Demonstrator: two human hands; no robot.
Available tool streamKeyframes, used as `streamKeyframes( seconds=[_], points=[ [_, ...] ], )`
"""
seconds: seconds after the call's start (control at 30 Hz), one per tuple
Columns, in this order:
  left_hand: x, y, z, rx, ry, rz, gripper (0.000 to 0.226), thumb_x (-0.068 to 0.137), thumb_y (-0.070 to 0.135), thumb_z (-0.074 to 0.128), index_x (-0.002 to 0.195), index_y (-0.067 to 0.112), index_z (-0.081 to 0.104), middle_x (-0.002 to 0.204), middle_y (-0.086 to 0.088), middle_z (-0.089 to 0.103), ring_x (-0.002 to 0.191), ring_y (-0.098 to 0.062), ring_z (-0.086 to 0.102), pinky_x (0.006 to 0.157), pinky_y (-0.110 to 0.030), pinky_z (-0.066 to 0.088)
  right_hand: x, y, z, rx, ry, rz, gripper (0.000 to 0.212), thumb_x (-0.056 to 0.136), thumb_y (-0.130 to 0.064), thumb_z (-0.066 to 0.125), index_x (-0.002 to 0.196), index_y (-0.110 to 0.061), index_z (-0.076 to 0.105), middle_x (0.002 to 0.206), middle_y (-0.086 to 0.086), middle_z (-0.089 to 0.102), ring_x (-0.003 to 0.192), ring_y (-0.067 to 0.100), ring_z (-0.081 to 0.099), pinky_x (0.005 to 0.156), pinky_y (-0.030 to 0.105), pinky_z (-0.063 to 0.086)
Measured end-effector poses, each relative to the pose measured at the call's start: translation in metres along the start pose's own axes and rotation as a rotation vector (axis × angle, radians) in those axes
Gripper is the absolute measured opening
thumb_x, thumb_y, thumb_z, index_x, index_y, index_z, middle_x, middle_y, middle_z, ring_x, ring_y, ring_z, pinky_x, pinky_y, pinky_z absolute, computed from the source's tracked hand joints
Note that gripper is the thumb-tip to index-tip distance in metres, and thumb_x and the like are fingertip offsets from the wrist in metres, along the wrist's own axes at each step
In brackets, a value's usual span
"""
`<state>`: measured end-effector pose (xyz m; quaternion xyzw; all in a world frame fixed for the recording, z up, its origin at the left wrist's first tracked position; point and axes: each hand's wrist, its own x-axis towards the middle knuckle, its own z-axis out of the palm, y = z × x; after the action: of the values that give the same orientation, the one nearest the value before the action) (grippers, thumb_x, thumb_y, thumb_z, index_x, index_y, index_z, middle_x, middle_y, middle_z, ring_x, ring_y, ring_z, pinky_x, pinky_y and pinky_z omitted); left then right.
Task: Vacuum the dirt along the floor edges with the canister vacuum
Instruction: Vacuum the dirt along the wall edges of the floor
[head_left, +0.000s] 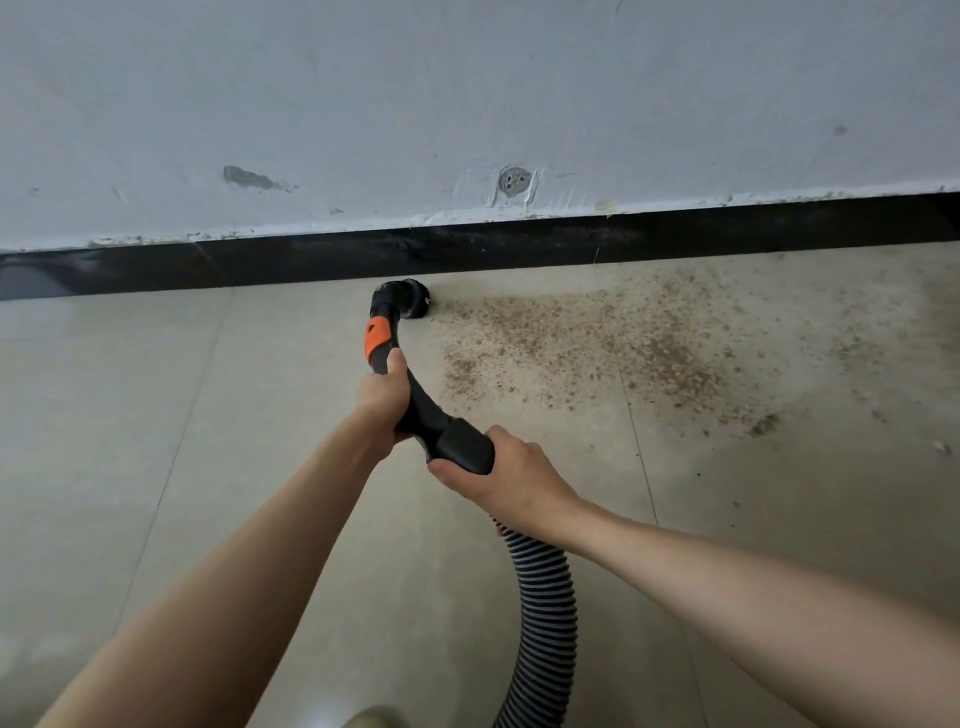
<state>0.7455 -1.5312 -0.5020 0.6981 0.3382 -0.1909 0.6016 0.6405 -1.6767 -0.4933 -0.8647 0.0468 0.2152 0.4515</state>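
Head view, looking down at the wall base: left hand (385, 391) is wrapped tight round the black curved wand (415, 400), just below the orange collar (375, 339), thumb on top. Right hand (511, 475) grips the fat black handle end (462, 451), fingers curled under it, right where the ribbed grey-black hose (545, 613) joins. Hose drops back toward the bottom edge of view, curving between the two forearms; the canister itself is out of view. Round brush nozzle (414, 300) sits on the floor, touching or almost touching the black skirting board (571, 244), can't tell which. Nozzle is at the left end of the dirt patch (597, 343): brown grit spread along the skirting to the right and fanning out onto the beige tile floor (130, 415), thickest near the nozzle and mid-patch, thinner stragglers further right. Floor left of the nozzle looks clean, open tile, grout lines running diagonally. Skirting runs the full width, slightly tilted up to the right. White wall (467, 78) above it is scuffed: chipped grey spot (248, 178) left, a round plugged hole (513, 182) just above the nozzle, ragged paint edge along the skirting top. Something tan at bottom centre (371, 718), likely a shoe toe, too cropped to be sure.
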Motion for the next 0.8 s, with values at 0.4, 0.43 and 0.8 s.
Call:
streamKeyframes(
  seconds=[0.4, 0.43, 0.8],
  points=[
    [-0.026, 0.008, 0.048, 0.185, -0.067, 0.034, 0.044, 0.101, 0.044, 0.028, 0.108, 0.004, 0.043, 0.095, -0.013, 0.056, 0.092, -0.030, 0.060, 0.075, -0.042, 0.054, -0.025, 0.021, -0.023, 0.171, 0.066, 0.075, 0.053, 0.071, -0.073, 0.059, 0.089, -0.024, 0.048, 0.085, -0.001, 0.061, 0.060, 0.014, 0.062, 0.053, 0.029, 0.052],
    [-0.029, 0.009, 0.054, 0.217, -0.073, 0.046, 0.044, 0.101, 0.045, 0.027, 0.107, 0.004, 0.042, 0.091, -0.011, 0.055, 0.086, -0.027, 0.059, 0.070, -0.040, 0.053, -0.027, 0.024, -0.026, 0.195, 0.078, 0.087, 0.055, 0.069, -0.075, 0.058, 0.088, -0.024, 0.048, 0.084, -0.001, 0.062, 0.061, 0.014, 0.062, 0.054, 0.029, 0.052],
    [-0.052, 0.012, 0.135, 0.349, -0.201, 0.108, 0.045, 0.101, 0.048, 0.026, 0.106, 0.006, 0.042, 0.085, -0.009, 0.051, 0.086, -0.027, 0.057, 0.066, -0.037, 0.051, -0.044, 0.072, -0.063, 0.277, 0.268, 0.178, 0.052, 0.072, -0.076, 0.054, 0.084, -0.025, 0.055, 0.079, -0.005, 0.063, 0.066, 0.008, 0.061, 0.049, 0.016, 0.043]
  ],
)
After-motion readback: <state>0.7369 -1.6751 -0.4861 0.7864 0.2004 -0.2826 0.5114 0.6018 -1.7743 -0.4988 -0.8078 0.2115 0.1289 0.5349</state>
